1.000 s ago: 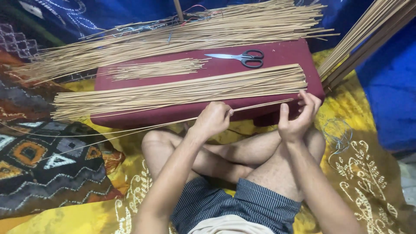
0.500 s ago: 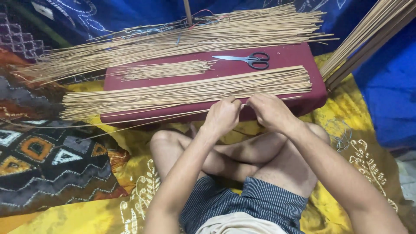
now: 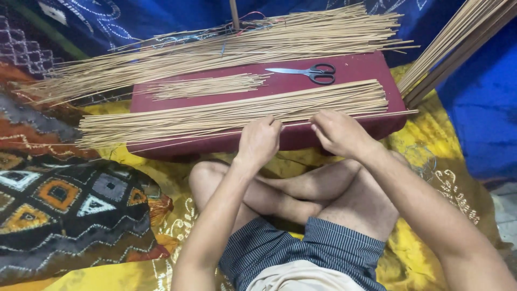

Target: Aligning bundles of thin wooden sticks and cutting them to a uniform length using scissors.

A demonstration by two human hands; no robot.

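Note:
I sit cross-legged before a low maroon board. A long row of thin tan sticks lies across its near edge. My left hand and my right hand rest side by side at that edge, fingers curled on a single thin stick that runs along the front of the row. A smaller bunch of short sticks lies mid-board, and black-handled scissors lie beyond my right hand.
A big pile of long sticks lies behind the board. More long sticks lean at the upper right against blue cloth. A patterned cushion sits at the left on yellow patterned fabric.
My right hand came down from a raised spot at the board's right end and moved left, close to my left hand on the near stick. The view shifted slightly.

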